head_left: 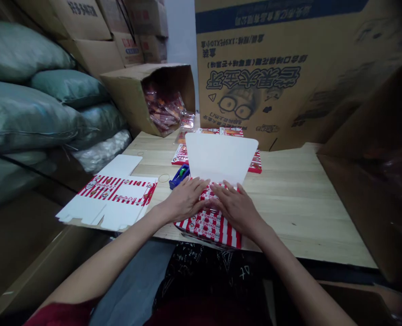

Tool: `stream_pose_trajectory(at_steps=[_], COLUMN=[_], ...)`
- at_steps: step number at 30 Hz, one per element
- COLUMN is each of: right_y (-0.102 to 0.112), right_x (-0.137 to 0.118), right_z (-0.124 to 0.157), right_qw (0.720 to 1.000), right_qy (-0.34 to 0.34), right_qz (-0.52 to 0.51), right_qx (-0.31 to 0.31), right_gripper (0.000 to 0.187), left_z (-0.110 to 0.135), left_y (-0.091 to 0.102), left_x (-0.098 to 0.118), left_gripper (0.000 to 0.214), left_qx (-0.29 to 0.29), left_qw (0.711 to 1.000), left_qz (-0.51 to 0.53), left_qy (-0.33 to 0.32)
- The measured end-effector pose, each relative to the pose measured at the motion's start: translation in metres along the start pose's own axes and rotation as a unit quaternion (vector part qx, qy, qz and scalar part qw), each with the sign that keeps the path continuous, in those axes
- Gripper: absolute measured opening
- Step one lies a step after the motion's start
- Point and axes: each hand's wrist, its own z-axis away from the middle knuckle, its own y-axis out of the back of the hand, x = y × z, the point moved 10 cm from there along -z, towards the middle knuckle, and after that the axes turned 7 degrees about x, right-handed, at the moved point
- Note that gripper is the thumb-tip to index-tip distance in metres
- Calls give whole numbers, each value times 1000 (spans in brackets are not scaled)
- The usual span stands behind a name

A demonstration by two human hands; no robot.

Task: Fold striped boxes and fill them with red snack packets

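A red-and-white striped carton [210,226] lies at the front edge of the wooden table [299,194], its white lid flap [220,156] standing up behind it. My left hand [186,198] rests flat on the carton's top left, fingers stretched out. My right hand [235,206] lies flat on its top right, fingers spread, close beside the left. Neither hand holds anything.
A flat unfolded striped carton [114,197] lies at the left. A blue tape dispenser [179,175] and a rubber band [164,178] sit beside my left hand. More flat cartons [183,154] lie behind the lid. A tipped box of snack packets [163,106], a large printed box [272,72] and sacks [27,113] surround the table.
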Motion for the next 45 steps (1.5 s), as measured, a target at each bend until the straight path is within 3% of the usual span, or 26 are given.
stream_pose_trajectory(at_steps=[3, 9, 16, 20, 22, 24, 27, 29, 30, 32, 34, 36, 37, 39, 41, 43, 45], right_y=[-23, -39, -75, -86, -79, -55, 3, 32, 38, 34, 16, -3, -11, -27, -43, -61, -75], right_x=[-4, -1, 9, 11, 10, 12, 29, 43, 48, 50, 45, 46, 50, 66, 81, 84, 76], right_z=[-2, 2, 18, 21, 18, 12, 6, 13, 19, 35, 54, 77, 89, 112, 127, 126, 108], right_qw=[999, 998, 997, 996, 994, 995, 989, 971, 963, 954, 953, 949, 942, 910, 857, 809, 783], right_qy=[13, 4, -8, -4, -7, -31, -116, -173, -193, -213, -212, -222, -240, -304, -376, -409, -397], right_qz=[40, 59, 49, 26, 7, -25, -89, -122, -136, -164, -191, -208, -219, -263, -328, -402, -465], right_qx=[-9, -38, -58, -85, -105, -90, 30, 109, 129, 130, 103, 83, 85, 104, 128, 130, 113], right_gripper=[48, 55, 69, 74, 69, 66, 69, 70, 70, 69, 67, 66, 67, 72, 77, 79, 81], left_z=[4, 7, 12, 12, 9, 2, -11, -16, -18, -19, -17, -8, -3, 15, 44, 65, 66], left_y=[-12, -25, -51, -53, -47, -36, -24, -39, -52, -78, -88, -75, -59, -18, 8, -3, -35], left_x=[-8, -20, -12, -13, -10, 0, 12, 18, 20, 25, 26, 21, 13, -20, -65, -98, -108], left_gripper=[60, 88, 114, 116, 105, 87, 73, 74, 76, 78, 78, 76, 74, 68, 65, 65, 68], left_qx=[-7, -19, -31, -49, -69, -60, 39, 70, 59, 15, -30, -38, -9, 111, 233, 266, 223], left_qw=[999, 996, 999, 999, 998, 998, 999, 996, 997, 998, 995, 987, 981, 955, 890, 809, 743], left_qz=[39, 87, 19, 3, 11, 24, 33, 37, 41, 53, 86, 150, 183, 240, 303, 399, 504], left_qy=[2, 2, -5, 12, 6, -12, 6, 34, 41, 42, 41, 45, 60, 136, 249, 340, 380])
